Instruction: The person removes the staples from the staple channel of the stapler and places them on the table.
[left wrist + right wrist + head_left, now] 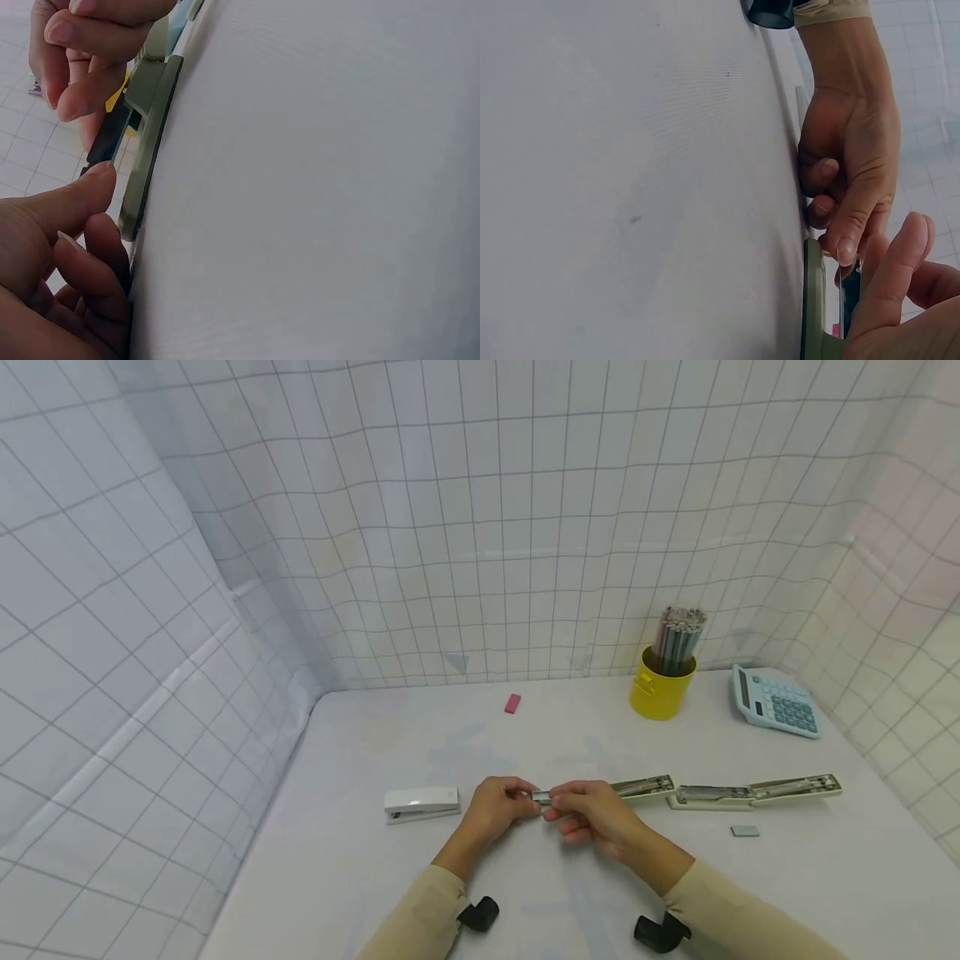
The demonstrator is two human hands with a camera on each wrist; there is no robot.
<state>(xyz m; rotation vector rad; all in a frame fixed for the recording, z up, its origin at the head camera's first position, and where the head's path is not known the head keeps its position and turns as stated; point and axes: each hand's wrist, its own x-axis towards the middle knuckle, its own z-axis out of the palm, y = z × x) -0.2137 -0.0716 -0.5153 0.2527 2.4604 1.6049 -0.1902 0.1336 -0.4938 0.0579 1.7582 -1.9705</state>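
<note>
Between both hands is an unfolded pale green stapler [154, 142], its base on the table and its opened top [643, 787] stretching to the right. My left hand [495, 806] pinches the free end of the stapler's metal magazine [110, 133], which stands raised at a slant above the base. My right hand [596, 814] has thumb and forefinger closed on the same magazine, nearer the hinge. Whether staples lie between the right fingertips is hidden. Farther right lies a second unfolded stapler [712, 797]. A small grey staple strip [745, 831] lies in front of it.
A closed white stapler [422, 803] sits left of my left hand. Toward the back are a pink eraser [512, 703], a yellow cup [654, 695] full of pencils [678, 635] and a light blue calculator [776, 702]. Grid-patterned white cloth [480, 527] hangs behind the table.
</note>
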